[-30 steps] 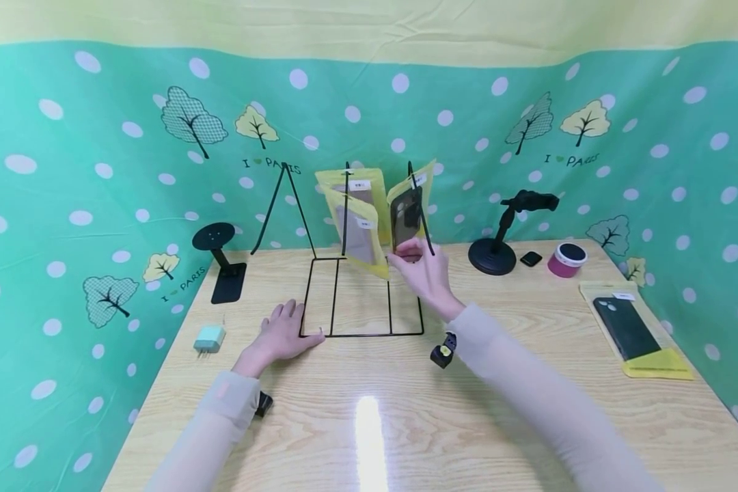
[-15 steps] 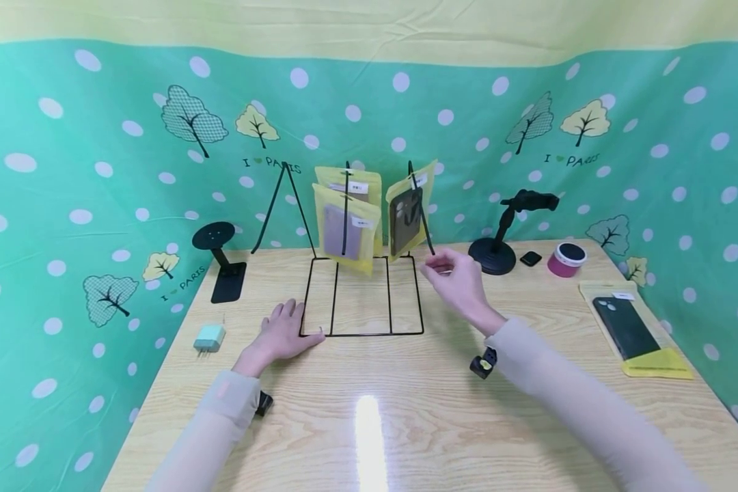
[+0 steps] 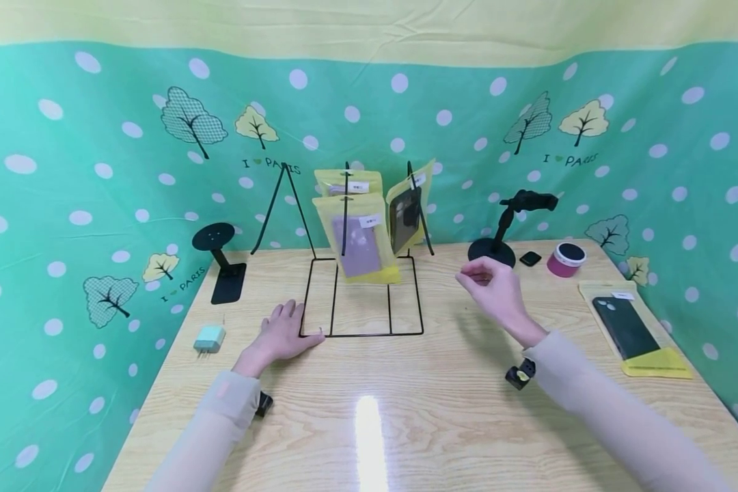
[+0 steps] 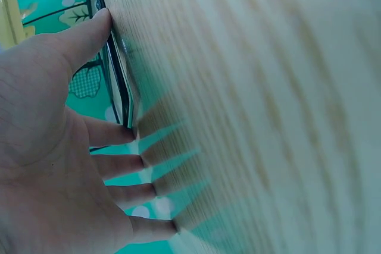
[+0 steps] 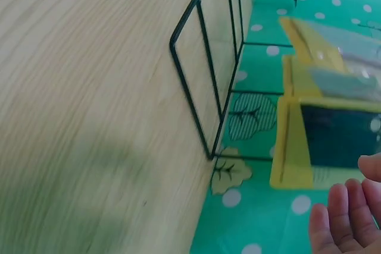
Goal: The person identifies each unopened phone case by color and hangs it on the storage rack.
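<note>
While left hand (image 3: pixel 285 334) lies flat by wire rack (image 3: pixel 361 321), right hand (image 3: pixel 495 289) raised, loosely curled

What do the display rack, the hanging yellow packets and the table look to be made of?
Display rack: thin black wire, probably painted metal, judging by its rigid straight rods. Yellow packets: glossy plastic pouches with clear windows showing phone cases. Table: pale wood-grain surface, likely laminate, reflecting lamp glare.

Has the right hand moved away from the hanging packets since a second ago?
Yes. The right hand has pulled back rightward from the wire rack, now near the black round-base stand.
</note>
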Demonstrator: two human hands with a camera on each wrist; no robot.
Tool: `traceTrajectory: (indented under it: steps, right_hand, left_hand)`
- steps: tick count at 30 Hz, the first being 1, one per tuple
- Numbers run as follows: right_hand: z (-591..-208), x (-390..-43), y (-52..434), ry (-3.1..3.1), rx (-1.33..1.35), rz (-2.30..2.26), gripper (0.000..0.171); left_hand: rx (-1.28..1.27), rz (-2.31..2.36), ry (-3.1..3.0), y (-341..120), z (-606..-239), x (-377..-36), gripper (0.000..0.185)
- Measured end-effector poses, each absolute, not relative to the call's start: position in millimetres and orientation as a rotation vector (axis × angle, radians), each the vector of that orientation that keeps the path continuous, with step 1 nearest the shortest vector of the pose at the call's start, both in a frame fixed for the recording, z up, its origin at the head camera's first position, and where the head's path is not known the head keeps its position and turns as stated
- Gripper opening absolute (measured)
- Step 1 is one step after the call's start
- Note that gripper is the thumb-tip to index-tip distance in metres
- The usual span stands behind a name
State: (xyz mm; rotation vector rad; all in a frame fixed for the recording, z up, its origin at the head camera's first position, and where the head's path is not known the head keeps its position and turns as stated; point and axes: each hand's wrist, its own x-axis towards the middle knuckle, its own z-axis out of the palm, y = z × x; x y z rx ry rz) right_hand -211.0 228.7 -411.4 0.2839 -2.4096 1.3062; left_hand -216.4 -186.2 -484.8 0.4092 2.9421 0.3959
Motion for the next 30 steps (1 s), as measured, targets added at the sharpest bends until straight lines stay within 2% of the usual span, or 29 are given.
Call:
traceTrajectory:
  steps: [14,23,30]
  right_hand:
    - [-432.4,-203.3,297.4,-2.545,0.131,1.006,0.013]
    - [-443.6,-190.8,339.4,-2.626,0.075,0.897,0.023]
    - [-445.8,-178.4,365.0,-2.714,-0.006,0.903,0.044]
  left_hand:
    - [0.43,0.396,2.947,-186.5,-482.2,-216.6,0.093]
    - [0.409,0.395,2.936,-185.4,-484.1,-217.8,0.093]
    - [0.407,0.408,2.936,-185.3,-482.5,-215.5,0.092]
